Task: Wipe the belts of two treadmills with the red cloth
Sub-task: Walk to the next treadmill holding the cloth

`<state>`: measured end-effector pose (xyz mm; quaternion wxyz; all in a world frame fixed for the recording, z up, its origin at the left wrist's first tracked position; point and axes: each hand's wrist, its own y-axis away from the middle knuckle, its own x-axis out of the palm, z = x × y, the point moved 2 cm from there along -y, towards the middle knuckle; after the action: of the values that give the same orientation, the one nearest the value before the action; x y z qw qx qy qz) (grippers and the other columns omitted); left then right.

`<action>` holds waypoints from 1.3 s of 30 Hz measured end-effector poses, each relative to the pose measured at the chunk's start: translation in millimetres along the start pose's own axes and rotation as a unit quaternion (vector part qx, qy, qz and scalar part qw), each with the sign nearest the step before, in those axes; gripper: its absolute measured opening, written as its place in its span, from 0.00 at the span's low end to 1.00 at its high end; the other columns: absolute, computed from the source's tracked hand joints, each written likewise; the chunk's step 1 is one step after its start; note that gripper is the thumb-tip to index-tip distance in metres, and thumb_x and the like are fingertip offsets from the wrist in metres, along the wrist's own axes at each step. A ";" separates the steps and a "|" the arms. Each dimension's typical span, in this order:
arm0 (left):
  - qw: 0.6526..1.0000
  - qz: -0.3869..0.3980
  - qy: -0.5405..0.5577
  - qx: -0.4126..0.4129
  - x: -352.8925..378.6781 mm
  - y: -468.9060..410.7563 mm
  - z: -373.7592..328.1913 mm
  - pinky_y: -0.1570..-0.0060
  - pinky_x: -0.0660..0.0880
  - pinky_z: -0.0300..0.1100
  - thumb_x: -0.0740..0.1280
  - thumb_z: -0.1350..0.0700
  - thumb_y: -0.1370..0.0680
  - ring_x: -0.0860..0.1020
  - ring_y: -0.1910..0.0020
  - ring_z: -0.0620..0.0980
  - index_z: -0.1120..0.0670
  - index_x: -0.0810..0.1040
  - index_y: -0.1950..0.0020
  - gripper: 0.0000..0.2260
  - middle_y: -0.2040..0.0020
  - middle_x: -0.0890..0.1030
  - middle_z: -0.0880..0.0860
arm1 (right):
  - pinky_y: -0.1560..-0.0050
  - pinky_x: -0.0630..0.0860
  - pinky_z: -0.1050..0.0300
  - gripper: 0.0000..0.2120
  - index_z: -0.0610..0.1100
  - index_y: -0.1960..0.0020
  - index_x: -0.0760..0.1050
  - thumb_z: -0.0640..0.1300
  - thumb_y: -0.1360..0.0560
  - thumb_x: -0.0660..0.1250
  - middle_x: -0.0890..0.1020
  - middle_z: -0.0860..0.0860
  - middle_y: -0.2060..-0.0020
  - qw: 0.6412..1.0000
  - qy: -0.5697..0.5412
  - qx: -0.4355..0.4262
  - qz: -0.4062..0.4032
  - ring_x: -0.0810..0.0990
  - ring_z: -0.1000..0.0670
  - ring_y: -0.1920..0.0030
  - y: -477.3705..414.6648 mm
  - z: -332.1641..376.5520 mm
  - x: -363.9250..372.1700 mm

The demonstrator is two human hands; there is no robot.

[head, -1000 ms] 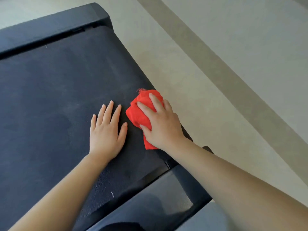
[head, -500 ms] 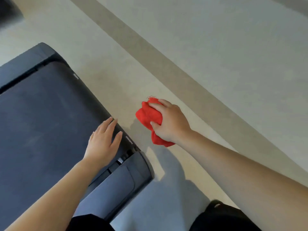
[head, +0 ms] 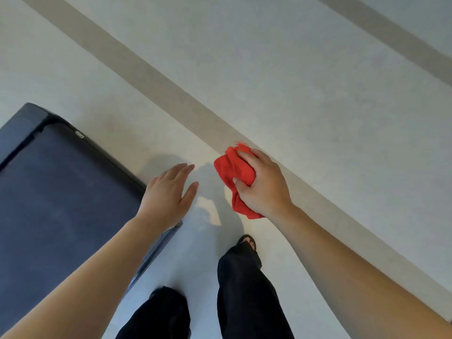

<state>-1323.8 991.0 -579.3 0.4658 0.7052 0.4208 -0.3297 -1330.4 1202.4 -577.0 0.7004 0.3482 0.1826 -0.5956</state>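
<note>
Your right hand (head: 263, 183), fingers clutching the cloth (head: 234, 174), has left the belt (head: 56, 199), now lower left; your left hand (head: 168, 194) hangs spread and empty. That treadmill looks finished; the second remains.

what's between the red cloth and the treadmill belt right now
In the head view, the open left hand and a bare strip of pale floor lie between the red cloth, held in the right hand, and the treadmill belt.
</note>
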 end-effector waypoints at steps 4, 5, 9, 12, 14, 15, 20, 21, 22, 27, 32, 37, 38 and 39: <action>0.999 0.013 0.028 -0.008 -78.7 29.1 -80.1 0.36 0.64 0.49 0.53 0.46 0.20 0.68 0.33 0.53 0.52 0.65 0.29 0.21 0.29 0.68 0.51 | 0.36 0.66 0.58 0.30 0.54 0.30 0.68 0.47 0.30 0.71 0.69 0.55 0.31 1.000 0.002 0.017 -0.009 0.72 0.47 0.35 41.7 44.4 -93.8; 0.999 0.012 0.045 -0.011 -97.6 35.0 -99.1 0.36 0.65 0.49 0.53 0.46 0.20 0.69 0.33 0.53 0.51 0.65 0.29 0.21 0.29 0.68 0.51 | 0.35 0.67 0.57 0.30 0.55 0.30 0.67 0.47 0.30 0.70 0.69 0.55 0.30 1.000 0.012 0.014 -0.002 0.72 0.47 0.35 51.3 55.8 -114.6; 0.994 -0.007 0.108 -0.027 -167.7 57.9 -155.8 0.36 0.67 0.49 0.53 0.46 0.20 0.69 0.33 0.52 0.51 0.67 0.30 0.20 0.30 0.69 0.51 | 0.38 0.72 0.49 0.30 0.56 0.29 0.65 0.47 0.29 0.68 0.66 0.55 0.29 0.997 0.071 -0.004 0.025 0.69 0.44 0.34 81.4 100.4 -180.1; 0.994 -0.028 0.106 -0.019 -220.1 68.7 -169.8 0.36 0.67 0.51 0.52 0.46 0.20 0.70 0.34 0.52 0.51 0.68 0.30 0.20 0.31 0.70 0.51 | 0.39 0.72 0.47 0.30 0.56 0.29 0.65 0.48 0.29 0.68 0.64 0.54 0.28 0.995 0.098 -0.019 0.029 0.67 0.44 0.34 85.2 134.8 -213.4; 0.996 -0.043 0.082 -0.005 -252.2 69.8 -168.0 0.37 0.68 0.52 0.53 0.46 0.20 0.70 0.34 0.53 0.52 0.68 0.30 0.21 0.31 0.70 0.51 | 0.37 0.71 0.48 0.30 0.57 0.29 0.65 0.48 0.29 0.68 0.64 0.54 0.28 0.995 0.092 -0.031 0.013 0.67 0.44 0.33 77.7 158.3 -231.1; 0.996 -0.048 0.070 -0.001 -265.8 68.8 -164.7 0.37 0.68 0.52 0.53 0.46 0.20 0.70 0.35 0.54 0.52 0.68 0.30 0.21 0.31 0.70 0.52 | 0.37 0.70 0.49 0.30 0.57 0.29 0.65 0.47 0.29 0.68 0.64 0.55 0.28 0.996 0.085 -0.036 0.002 0.67 0.44 0.33 71.7 169.7 -238.3; 0.994 -0.089 0.062 -0.008 -316.3 45.2 -139.0 0.36 0.68 0.51 0.52 0.45 0.20 0.70 0.34 0.53 0.51 0.67 0.30 0.21 0.31 0.71 0.51 | 0.38 0.64 0.58 0.30 0.59 0.29 0.64 0.49 0.29 0.69 0.65 0.58 0.29 0.996 0.051 -0.062 -0.045 0.68 0.47 0.33 18.4 224.7 -257.3; 0.993 -0.098 0.070 -0.013 -323.8 35.9 -133.8 0.36 0.67 0.51 0.52 0.44 0.20 0.70 0.34 0.53 0.51 0.67 0.30 0.21 0.31 0.71 0.50 | 0.38 0.64 0.58 0.30 0.59 0.29 0.64 0.49 0.29 0.69 0.65 0.58 0.29 0.995 0.051 -0.068 -0.048 0.68 0.47 0.33 3.8 234.1 -258.5; 0.991 -0.104 0.080 -0.020 -331.3 25.3 -128.6 0.35 0.67 0.51 0.52 0.44 0.20 0.70 0.34 0.52 0.50 0.67 0.30 0.21 0.31 0.71 0.50 | 0.38 0.64 0.58 0.30 0.59 0.29 0.64 0.49 0.29 0.69 0.66 0.58 0.29 0.995 0.050 -0.074 -0.049 0.68 0.47 0.33 -11.5 243.3 -259.3; 0.989 -0.116 0.085 -0.032 -378.9 -39.3 -92.3 0.39 0.68 0.48 0.53 0.44 0.21 0.71 0.35 0.51 0.49 0.67 0.30 0.21 0.32 0.71 0.48 | 0.40 0.65 0.60 0.30 0.61 0.30 0.65 0.49 0.30 0.69 0.67 0.59 0.31 0.995 0.048 -0.085 -0.032 0.69 0.49 0.34 -99.6 292.1 -255.1; 0.991 -0.126 0.029 -0.045 -441.8 -88.8 -37.9 0.41 0.68 0.47 0.50 0.41 0.21 0.72 0.36 0.52 0.48 0.67 0.30 0.23 0.32 0.71 0.48 | 0.38 0.69 0.58 0.29 0.61 0.31 0.65 0.49 0.30 0.69 0.69 0.59 0.32 0.993 0.049 -0.109 0.003 0.71 0.50 0.35 -184.9 352.1 -238.9; 0.986 -0.124 0.046 -0.104 -476.1 -105.9 22.4 0.40 0.68 0.47 0.50 0.42 0.21 0.71 0.35 0.51 0.48 0.65 0.29 0.22 0.31 0.70 0.48 | 0.34 0.69 0.54 0.29 0.58 0.30 0.66 0.47 0.29 0.69 0.69 0.58 0.31 0.986 0.044 -0.154 0.038 0.70 0.51 0.34 -253.3 412.2 -211.0; 0.983 -0.124 0.054 -0.123 -480.7 -107.5 35.1 0.40 0.68 0.47 0.49 0.42 0.21 0.71 0.35 0.51 0.48 0.64 0.29 0.22 0.31 0.70 0.48 | 0.34 0.69 0.53 0.29 0.57 0.29 0.66 0.47 0.29 0.69 0.69 0.58 0.31 0.984 0.046 -0.164 0.048 0.70 0.51 0.33 -266.1 424.1 -203.4; 0.980 -0.125 0.062 -0.140 -484.5 -108.5 45.6 0.40 0.68 0.47 0.49 0.42 0.20 0.71 0.35 0.51 0.48 0.64 0.29 0.22 0.30 0.69 0.48 | 0.34 0.70 0.53 0.29 0.57 0.29 0.66 0.48 0.28 0.69 0.69 0.57 0.31 0.982 0.048 -0.173 0.058 0.71 0.51 0.34 -276.6 434.0 -196.6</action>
<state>-1632.5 832.6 -221.2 0.4882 0.5938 0.5757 -0.2787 -1709.4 1022.1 -220.1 0.7742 0.2598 0.2959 -0.4956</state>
